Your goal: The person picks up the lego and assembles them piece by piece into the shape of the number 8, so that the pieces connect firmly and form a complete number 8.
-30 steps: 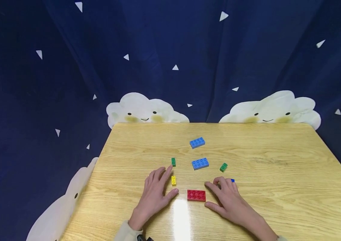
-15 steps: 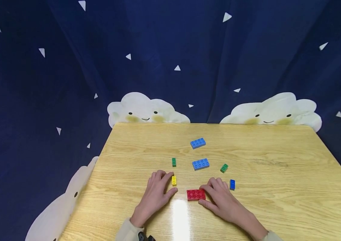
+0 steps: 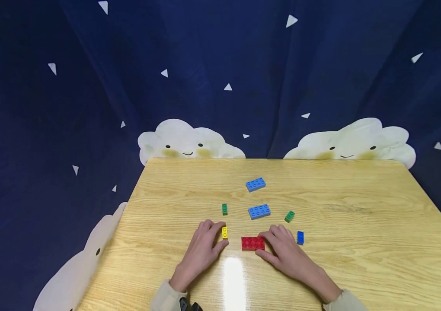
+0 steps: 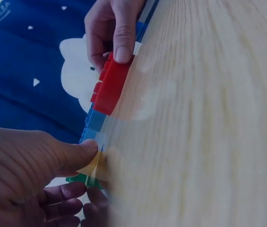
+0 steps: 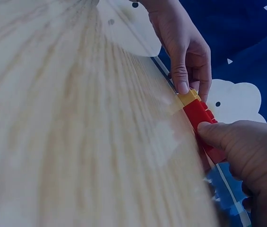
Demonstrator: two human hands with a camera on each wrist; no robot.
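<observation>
My left hand (image 3: 202,244) pinches the small yellow brick (image 3: 225,233), index fingertip at its far end and thumb at its near end. A red eight-stud brick (image 3: 252,243) lies to the right of the yellow one. Its right end is held between the thumb and index finger of my right hand (image 3: 284,252). In the left wrist view, the right thumb lies against the side of the red brick (image 4: 112,87). The right wrist view has the yellow brick (image 5: 188,97) just beyond the red brick (image 5: 198,113), under the left thumb.
Two blue eight-stud bricks, one nearer (image 3: 259,211) and one farther (image 3: 256,184), lie beyond the hands. A small green brick (image 3: 225,209) is at left, another green brick (image 3: 289,216) at right. A small dark blue brick (image 3: 300,238) sits beside the right hand on the wooden table (image 3: 360,242).
My right hand came left, took hold of the red brick and slid it slightly away from me. My left fingers drew back from beside the green brick and closed on the yellow brick.
</observation>
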